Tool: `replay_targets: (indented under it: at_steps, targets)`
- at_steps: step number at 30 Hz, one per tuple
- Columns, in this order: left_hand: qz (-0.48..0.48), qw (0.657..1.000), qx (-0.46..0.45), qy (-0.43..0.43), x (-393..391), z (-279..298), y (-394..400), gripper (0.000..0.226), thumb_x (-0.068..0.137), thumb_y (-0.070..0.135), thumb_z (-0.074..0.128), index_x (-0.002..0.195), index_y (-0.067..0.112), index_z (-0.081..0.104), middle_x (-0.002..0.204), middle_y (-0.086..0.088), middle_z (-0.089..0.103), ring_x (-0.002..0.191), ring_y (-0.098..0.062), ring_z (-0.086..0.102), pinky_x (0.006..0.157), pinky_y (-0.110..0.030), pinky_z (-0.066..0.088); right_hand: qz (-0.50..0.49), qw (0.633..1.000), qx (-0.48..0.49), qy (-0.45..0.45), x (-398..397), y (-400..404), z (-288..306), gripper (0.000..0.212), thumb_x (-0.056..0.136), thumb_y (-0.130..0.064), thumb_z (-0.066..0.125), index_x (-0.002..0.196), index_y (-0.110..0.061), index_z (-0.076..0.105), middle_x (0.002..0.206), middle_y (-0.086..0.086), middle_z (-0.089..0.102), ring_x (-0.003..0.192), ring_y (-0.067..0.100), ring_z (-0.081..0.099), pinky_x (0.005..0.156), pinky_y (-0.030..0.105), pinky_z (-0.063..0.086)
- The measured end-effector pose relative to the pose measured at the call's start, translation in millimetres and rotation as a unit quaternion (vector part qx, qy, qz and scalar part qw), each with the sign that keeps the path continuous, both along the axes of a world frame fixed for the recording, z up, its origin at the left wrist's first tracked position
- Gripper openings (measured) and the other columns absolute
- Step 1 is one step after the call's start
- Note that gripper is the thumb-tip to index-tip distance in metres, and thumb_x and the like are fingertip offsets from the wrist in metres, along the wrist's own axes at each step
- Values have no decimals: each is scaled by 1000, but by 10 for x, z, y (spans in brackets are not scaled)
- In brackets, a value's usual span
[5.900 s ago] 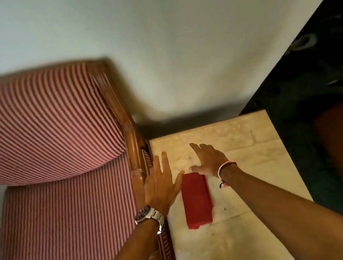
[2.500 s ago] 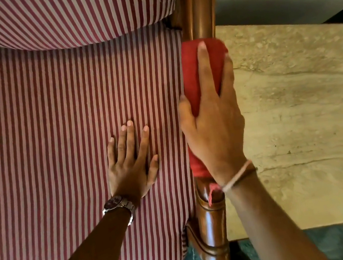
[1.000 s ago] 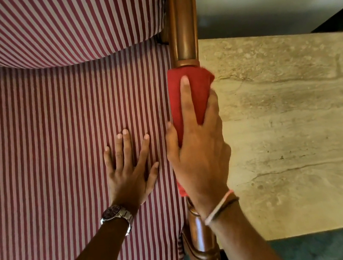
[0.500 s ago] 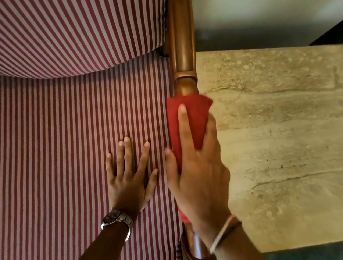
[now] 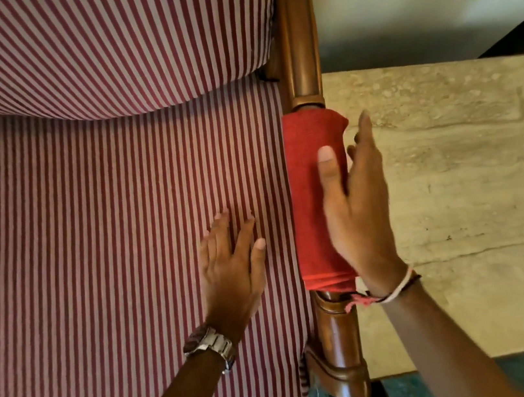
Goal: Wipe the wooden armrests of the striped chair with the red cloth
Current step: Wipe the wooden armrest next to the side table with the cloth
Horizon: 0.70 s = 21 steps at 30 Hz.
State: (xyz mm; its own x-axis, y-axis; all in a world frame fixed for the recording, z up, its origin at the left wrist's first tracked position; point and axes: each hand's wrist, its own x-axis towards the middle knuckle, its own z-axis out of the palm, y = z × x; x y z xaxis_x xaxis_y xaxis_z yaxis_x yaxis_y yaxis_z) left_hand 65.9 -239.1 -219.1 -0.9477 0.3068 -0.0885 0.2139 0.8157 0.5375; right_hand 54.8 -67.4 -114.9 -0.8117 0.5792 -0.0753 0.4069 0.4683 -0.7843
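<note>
— Which part of the job is this?

— The wiping itself, I'd say, on the turned, polished brown wooden armrest (image 5: 297,40) on the chair's right side. The folded red woven cloth (image 5: 311,197) is draped over that rail about halfway along, with bare wood showing beyond it and at the near end.

— And the hands?

— The right hand (image 5: 358,214) lies along the outer side of the cloth. Its thumb presses flat on top and its fingers (image 5: 365,135) are stretched out and loosely apart, not curled round the rail, so it is pressing rather than gripping. The left hand (image 5: 229,264), with a metal wristwatch (image 5: 211,343), rests flat on the red-and-white striped upholstered seat (image 5: 107,238), fingers slightly spread, holding nothing.

— What comes next, you reckon?

— Slide the cloth along the grain, with enough pressure to follow the rounded profile and the carved rings near the front post. The fabric looks soft and should wrap the curve easily. The other armrest isn't in sight, so I judge it remains to be done.

— And beside the chair?

— A pale, veined stone-topped bench (image 5: 458,203), right up against the armrest.
</note>
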Motion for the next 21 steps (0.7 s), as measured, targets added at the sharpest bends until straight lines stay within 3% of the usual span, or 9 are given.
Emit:
replay_targets:
  at_steps: [2, 4, 5, 8, 12, 17, 21]
  targets:
    - [48, 989, 135, -30, 88, 232, 87, 58, 105, 46, 24, 118, 10, 68, 110, -14, 73, 97, -24, 70, 75, -48, 60, -22, 999, -32, -8, -9, 101, 11, 67, 107, -48, 37, 164, -22, 13, 162, 4, 38, 144, 11, 43, 118, 37, 42]
    - [55, 966, 242, -76, 194, 505, 235, 63, 104, 56, 17, 96, 15, 65, 73, -3, 66, 61, -16, 63, 51, -39, 53, -9, 999, -49, -19, -42, 152, 2, 63, 108, -43, 36, 163, -20, 17, 153, 5, 50, 135, 21, 57, 110, 45, 50]
    - [43, 956, 274, -96, 243, 625, 314, 64, 103, 60, 18, 89, 17, 62, 65, 2, 60, 54, -13, 57, 45, -33, 49, 0, 998, -56, -19, -67, 149, -4, 60, 108, -42, 36, 162, -19, 18, 147, 4, 56, 126, 21, 63, 105, 45, 53]
    - [35, 948, 272, -162, 341, 820, 527, 54, 96, 69, 32, 94, 24, 62, 62, 6, 61, 50, -7, 60, 43, -16, 46, 1, 997, -78, -7, -141, 142, -38, 54, 109, -40, 37, 158, -20, 26, 133, 2, 66, 107, 14, 70, 93, 35, 60]
    - [45, 956, 236, -166, 243, 808, 583, 53, 94, 65, 37, 100, 19, 63, 67, 1, 67, 55, -11, 66, 50, -37, 58, -32, 992, -116, 42, -280, 124, -66, 49, 108, -34, 44, 153, -16, 34, 124, 3, 66, 97, 5, 69, 81, 20, 61]
    - [46, 955, 251, -151, 95, 824, 560, 48, 98, 61, 36, 97, 19, 59, 64, 0, 63, 50, -12, 60, 47, -37, 54, -61, 984, -125, 109, -435, 151, -42, 45, 106, -20, 53, 148, -9, 38, 110, -6, 62, 88, -6, 66, 78, 18, 58]
    - [44, 934, 309, -174, 20, 879, 504, 37, 101, 53, 43, 93, 20, 57, 62, -1, 60, 47, -12, 58, 44, -35, 53, -79, 981, -107, 143, -497, 137, 29, 46, 104, -12, 56, 145, -3, 39, 113, 12, 56, 86, -2, 62, 77, 18, 56]
